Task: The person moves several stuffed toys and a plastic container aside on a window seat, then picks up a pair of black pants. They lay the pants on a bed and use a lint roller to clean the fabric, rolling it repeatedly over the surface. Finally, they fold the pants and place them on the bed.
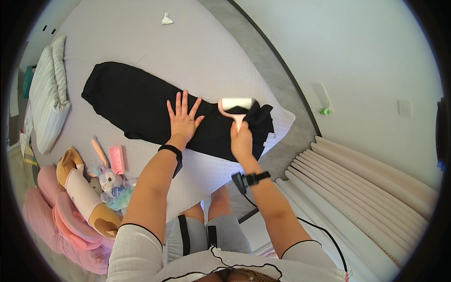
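Note:
A black garment (137, 102) lies spread across the bed, its right end bunched near the bed's corner. My left hand (184, 121) presses flat on it, fingers spread, holding nothing. In my right hand (242, 141) is the pink handle of a lint roller (236, 104). Its white cylinder is at the garment's upper edge, close to the bunched part; whether it touches the cloth cannot be told. Both wrists wear black straps.
The bed (141, 35) bears a crumpled white tissue (166, 19), a folded striped quilt (53, 98), a pink box (116, 159) and plush toys (111, 181). Pleated curtains (352, 179) hang at right by the wall (366, 53). A black cable (324, 231) runs from my right wrist.

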Tool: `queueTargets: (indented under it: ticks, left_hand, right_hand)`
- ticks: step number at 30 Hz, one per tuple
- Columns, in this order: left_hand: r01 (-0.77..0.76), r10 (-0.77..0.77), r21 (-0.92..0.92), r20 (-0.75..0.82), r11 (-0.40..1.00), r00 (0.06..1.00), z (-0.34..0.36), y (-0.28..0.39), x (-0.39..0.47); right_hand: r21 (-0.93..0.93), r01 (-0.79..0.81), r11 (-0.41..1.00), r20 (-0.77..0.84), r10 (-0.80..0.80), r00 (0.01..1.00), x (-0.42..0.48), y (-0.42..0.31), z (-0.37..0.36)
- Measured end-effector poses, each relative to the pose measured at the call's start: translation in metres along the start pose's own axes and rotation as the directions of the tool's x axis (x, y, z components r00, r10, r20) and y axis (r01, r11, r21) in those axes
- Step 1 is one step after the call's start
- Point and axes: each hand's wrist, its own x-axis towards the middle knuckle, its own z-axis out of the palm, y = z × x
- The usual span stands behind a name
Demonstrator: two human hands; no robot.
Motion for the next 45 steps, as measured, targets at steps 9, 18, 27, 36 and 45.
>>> queueTargets:
  ticks: [9,18,27,36,45]
  left_hand:
    - [-0.174,0.122,-0.221,-0.231,0.960,0.965,-0.058,-0.077,0.027]
    - [0.154,-0.078,0.408,-0.197,0.900,0.977,-0.099,-0.276,0.098]
    - [0.033,0.070,0.215,-0.455,0.976,0.887,-0.119,-0.275,0.000]
    - [0.058,-0.048,-0.001,-0.584,0.998,0.810,-0.105,-0.270,-0.039]
    - [-0.125,0.057,-0.091,-0.541,0.988,0.839,-0.130,-0.236,-0.078]
  right_hand:
    - [-0.009,-0.211,0.977,0.244,0.207,0.948,-0.193,0.084,-0.043]
    - [-0.046,-0.030,0.998,0.202,0.039,0.979,-0.176,0.059,-0.095]
    - [0.211,0.120,0.970,-0.014,-0.120,0.993,-0.021,-0.026,-0.026]
    - [-0.163,0.141,0.976,0.031,-0.138,0.990,0.119,-0.045,0.017]
    - [0.265,0.605,0.751,0.094,-0.644,0.759,0.031,-0.200,0.077]
